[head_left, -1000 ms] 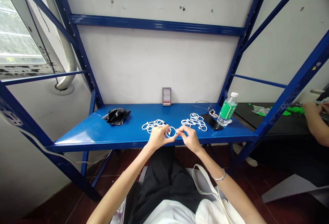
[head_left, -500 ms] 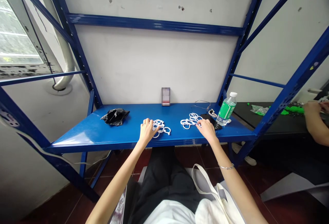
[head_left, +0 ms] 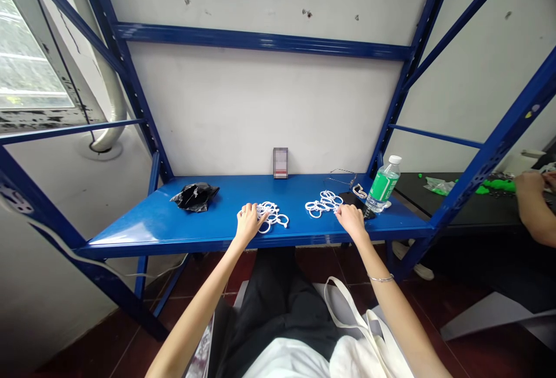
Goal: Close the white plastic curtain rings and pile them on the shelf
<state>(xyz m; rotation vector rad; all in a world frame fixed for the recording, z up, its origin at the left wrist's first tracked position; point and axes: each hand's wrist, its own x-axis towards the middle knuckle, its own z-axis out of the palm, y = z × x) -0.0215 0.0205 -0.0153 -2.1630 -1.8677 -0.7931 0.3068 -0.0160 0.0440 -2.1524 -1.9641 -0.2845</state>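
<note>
Two piles of white plastic rings lie on the blue metal shelf (head_left: 174,221). My left hand (head_left: 247,221) rests on the near edge of the left pile (head_left: 273,216), its fingers lying loosely over the rings and holding nothing. My right hand (head_left: 351,220) is at the right edge of the right pile (head_left: 322,204). Its fingertips are bunched together on a ring there. A bracelet circles my right wrist.
A crumpled black bag (head_left: 195,195) lies at the shelf's left. A small box (head_left: 280,162) stands against the wall. A dark phone (head_left: 354,201), wire glasses (head_left: 341,178) and a green-labelled water bottle (head_left: 382,191) sit at the right. Another person's hand (head_left: 527,184) works on green parts at the neighbouring black table.
A second ago both hands held one ring between them at the front edge. That ring now lies on the left pile, and my right hand has reached to the right pile.
</note>
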